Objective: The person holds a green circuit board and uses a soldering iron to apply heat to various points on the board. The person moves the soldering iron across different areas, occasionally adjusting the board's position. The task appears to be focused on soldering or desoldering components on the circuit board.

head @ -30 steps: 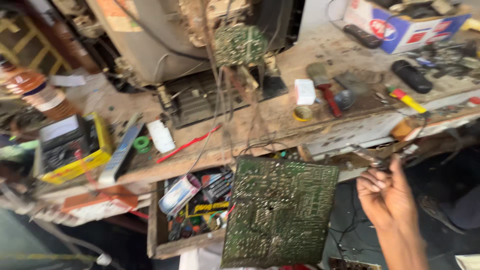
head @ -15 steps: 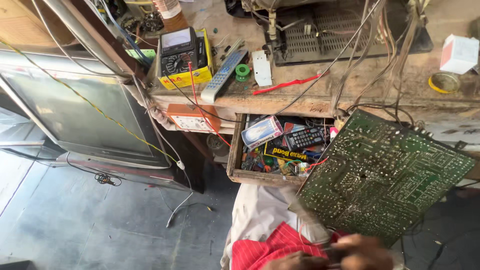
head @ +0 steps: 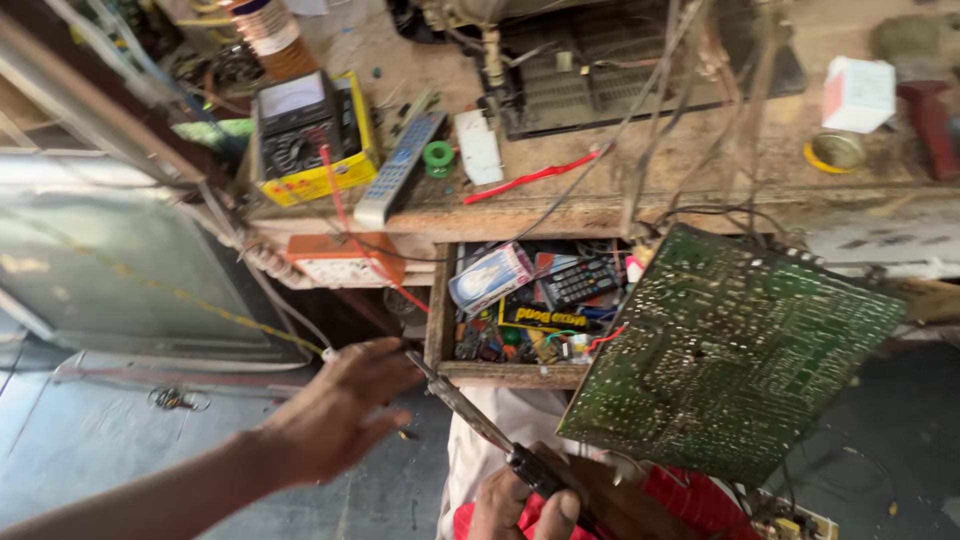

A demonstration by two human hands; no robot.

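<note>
- Circuit board (head: 735, 355): tilted at 3 o'clock, hanging by wires; likely to swing.
- Left hand (head: 335, 415): fingers spread, empty, at 8 o'clock.
- Right hand (head: 525, 505): clamped on soldering iron (head: 480, 415); its tip could burn the left hand nearby.

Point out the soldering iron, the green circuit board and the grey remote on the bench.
soldering iron (head: 470, 405), head view, on the metal shaft.
green circuit board (head: 735, 350), head view, middle of the solder side.
grey remote (head: 400, 168), head view, mid-body, on the keypad.

A worn wooden workbench (head: 600, 205) carries a black multimeter in a yellow case (head: 305, 135), a grey remote control (head: 400, 168), a green tape roll (head: 438, 157), a red-handled tool (head: 530, 177) and a small white box (head: 858, 93).
</note>
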